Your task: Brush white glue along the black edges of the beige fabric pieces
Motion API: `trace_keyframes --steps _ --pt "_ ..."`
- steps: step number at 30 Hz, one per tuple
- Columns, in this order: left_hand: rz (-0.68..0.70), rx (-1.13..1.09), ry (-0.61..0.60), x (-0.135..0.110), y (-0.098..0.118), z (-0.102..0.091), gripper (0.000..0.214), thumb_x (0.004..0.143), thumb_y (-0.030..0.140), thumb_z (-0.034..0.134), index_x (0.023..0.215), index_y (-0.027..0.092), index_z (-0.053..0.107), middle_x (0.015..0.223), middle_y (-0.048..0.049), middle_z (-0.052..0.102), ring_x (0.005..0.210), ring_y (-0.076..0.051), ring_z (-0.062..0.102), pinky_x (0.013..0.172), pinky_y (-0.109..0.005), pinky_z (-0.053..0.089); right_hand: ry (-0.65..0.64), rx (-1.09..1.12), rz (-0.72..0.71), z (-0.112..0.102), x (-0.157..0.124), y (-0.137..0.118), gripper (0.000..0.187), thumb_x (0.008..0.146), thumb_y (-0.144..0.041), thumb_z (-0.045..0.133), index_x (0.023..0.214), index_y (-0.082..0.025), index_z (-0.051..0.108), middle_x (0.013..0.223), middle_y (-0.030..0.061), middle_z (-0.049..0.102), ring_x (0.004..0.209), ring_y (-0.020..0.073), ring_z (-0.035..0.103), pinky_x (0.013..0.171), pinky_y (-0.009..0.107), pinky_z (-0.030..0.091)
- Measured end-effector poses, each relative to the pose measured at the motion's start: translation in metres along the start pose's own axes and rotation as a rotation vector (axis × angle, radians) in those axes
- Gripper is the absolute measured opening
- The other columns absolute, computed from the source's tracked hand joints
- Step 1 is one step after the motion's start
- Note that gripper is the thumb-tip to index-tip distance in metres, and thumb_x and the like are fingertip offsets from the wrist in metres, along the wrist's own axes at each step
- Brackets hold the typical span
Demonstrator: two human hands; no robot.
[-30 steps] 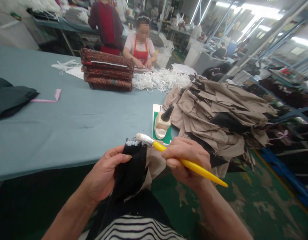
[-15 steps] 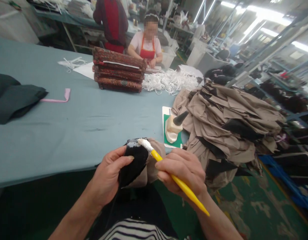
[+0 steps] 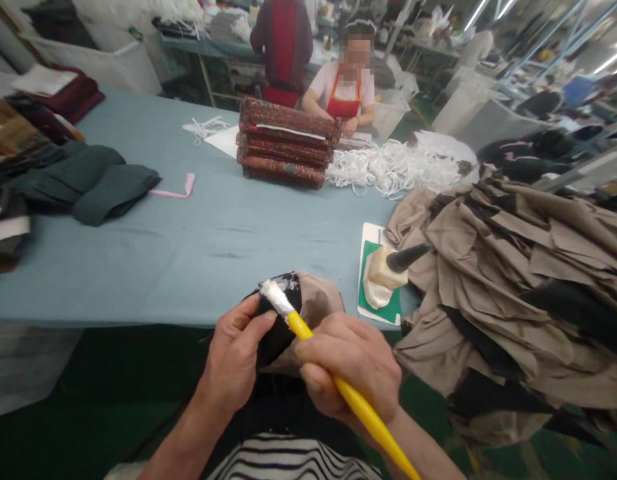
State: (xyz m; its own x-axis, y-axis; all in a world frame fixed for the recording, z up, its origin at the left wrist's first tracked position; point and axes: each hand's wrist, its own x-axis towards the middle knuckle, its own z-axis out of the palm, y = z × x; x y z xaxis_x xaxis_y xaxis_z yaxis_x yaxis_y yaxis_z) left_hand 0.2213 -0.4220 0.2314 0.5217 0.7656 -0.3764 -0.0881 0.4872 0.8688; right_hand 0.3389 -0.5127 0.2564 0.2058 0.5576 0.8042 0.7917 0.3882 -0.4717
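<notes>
My left hand (image 3: 238, 353) pinches the edge of a black and taupe fabric piece (image 3: 321, 293) at the table's near edge. In my right hand (image 3: 351, 367) is a yellow-handled brush (image 3: 361, 403), gripped along its handle. Its white-coated bristles touch the black part of the fabric close to my left thumb. White paste is smeared along that black edge. To the right stands a cream, paste-caked container (image 3: 381, 270) with a dark cone-shaped piece sticking out, on a green and white board (image 3: 363, 267).
Taupe and black fabric pieces (image 3: 468, 253) are heaped at the right. A brown patterned bundle (image 3: 288, 143) and white strips (image 3: 388, 167) lie at the back, where a co-worker in a red apron (image 3: 344, 100) sits. Dark green cloth (image 3: 108, 187) lies left on the blue-grey table (image 3: 203, 267).
The view has swung left, bringing more of the table's left end into sight. The brush tip has moved left along the fabric edge, closer to my left thumb.
</notes>
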Motion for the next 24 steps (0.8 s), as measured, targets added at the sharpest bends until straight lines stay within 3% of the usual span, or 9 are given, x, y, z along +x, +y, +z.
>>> trace_keyframes --steps 4,9,12,15,17,18,20,22,24 --pt "-0.027 -0.068 0.033 0.001 -0.005 0.010 0.028 0.079 0.027 0.084 0.107 0.023 0.087 0.098 -0.0029 0.085 0.088 -0.021 0.074 0.084 -0.025 0.058 0.047 -0.012 0.048 -0.011 0.000 0.021 0.017 0.111 -0.025 0.050 0.100 -0.022 0.063 0.069 -0.0014 0.068 0.054 0.0123 0.059 0.053 0.027 0.049" --pt "0.036 0.041 0.078 -0.005 -0.005 0.023 0.024 0.081 0.030 0.083 0.102 0.019 0.087 0.086 -0.0023 0.082 0.072 -0.017 0.067 0.071 -0.021 0.055 -0.039 0.065 -0.073 0.000 -0.003 0.030 0.021 0.112 -0.024 0.046 0.097 -0.019 0.060 0.064 -0.0013 0.063 0.051 0.0124 0.057 0.051 0.028 0.047" --pt "0.055 0.075 0.124 -0.010 -0.008 0.023 0.025 0.080 0.033 0.085 0.101 0.019 0.087 0.085 -0.0032 0.082 0.078 -0.021 0.070 0.072 -0.024 0.056 -0.030 0.203 -0.034 -0.003 -0.004 0.032 0.023 0.113 -0.026 0.045 0.099 -0.020 0.061 0.066 -0.0004 0.066 0.053 0.0126 0.063 0.055 0.027 0.052" --pt "0.084 0.088 0.156 -0.016 -0.016 0.017 0.021 0.081 0.031 0.086 0.099 0.020 0.087 0.093 -0.0040 0.084 0.090 -0.024 0.074 0.081 -0.026 0.059 0.114 0.312 -0.007 -0.011 -0.005 0.043 0.020 0.112 -0.032 0.052 0.104 -0.020 0.066 0.072 -0.0003 0.070 0.060 0.0127 0.069 0.061 0.025 0.058" --pt "0.105 0.104 0.166 -0.020 -0.022 0.012 0.021 0.082 0.028 0.085 0.102 0.021 0.088 0.100 -0.0047 0.085 0.094 -0.026 0.075 0.087 -0.029 0.060 0.198 0.256 0.029 -0.012 -0.007 0.055 0.015 0.110 -0.030 0.056 0.112 -0.021 0.068 0.084 0.0025 0.077 0.075 0.0150 0.076 0.073 0.027 0.063" --pt "0.115 0.114 0.171 -0.023 -0.024 0.009 0.021 0.083 0.027 0.084 0.103 0.021 0.088 0.102 -0.0053 0.085 0.096 -0.028 0.076 0.088 -0.031 0.060 0.192 0.213 0.072 -0.011 -0.008 0.061 0.015 0.109 -0.028 0.057 0.116 -0.022 0.069 0.092 0.0041 0.079 0.085 0.0165 0.078 0.080 0.029 0.064" --pt "0.139 0.138 0.182 -0.029 -0.025 0.006 0.022 0.085 0.027 0.083 0.105 0.021 0.089 0.103 -0.0063 0.085 0.098 -0.030 0.076 0.089 -0.033 0.060 0.053 0.163 0.164 -0.003 -0.012 0.069 0.018 0.109 -0.023 0.055 0.121 -0.023 0.068 0.103 0.0057 0.081 0.097 0.0180 0.079 0.088 0.032 0.065" --pt "0.174 0.185 0.193 -0.035 -0.024 0.003 0.020 0.088 0.027 0.080 0.105 0.022 0.089 0.103 -0.0059 0.085 0.096 -0.028 0.075 0.088 -0.031 0.059 -0.087 0.192 0.172 0.010 -0.017 0.073 0.019 0.108 -0.021 0.055 0.120 -0.024 0.069 0.101 0.0044 0.081 0.091 0.0173 0.079 0.084 0.030 0.064" --pt "0.202 0.258 0.191 -0.040 -0.021 0.000 0.019 0.092 0.029 0.077 0.105 0.022 0.089 0.100 -0.0054 0.085 0.091 -0.025 0.074 0.086 -0.029 0.058 -0.105 0.243 0.141 0.025 -0.020 0.073 0.017 0.107 -0.022 0.056 0.116 -0.024 0.070 0.093 0.0029 0.079 0.075 0.0158 0.076 0.071 0.027 0.062"
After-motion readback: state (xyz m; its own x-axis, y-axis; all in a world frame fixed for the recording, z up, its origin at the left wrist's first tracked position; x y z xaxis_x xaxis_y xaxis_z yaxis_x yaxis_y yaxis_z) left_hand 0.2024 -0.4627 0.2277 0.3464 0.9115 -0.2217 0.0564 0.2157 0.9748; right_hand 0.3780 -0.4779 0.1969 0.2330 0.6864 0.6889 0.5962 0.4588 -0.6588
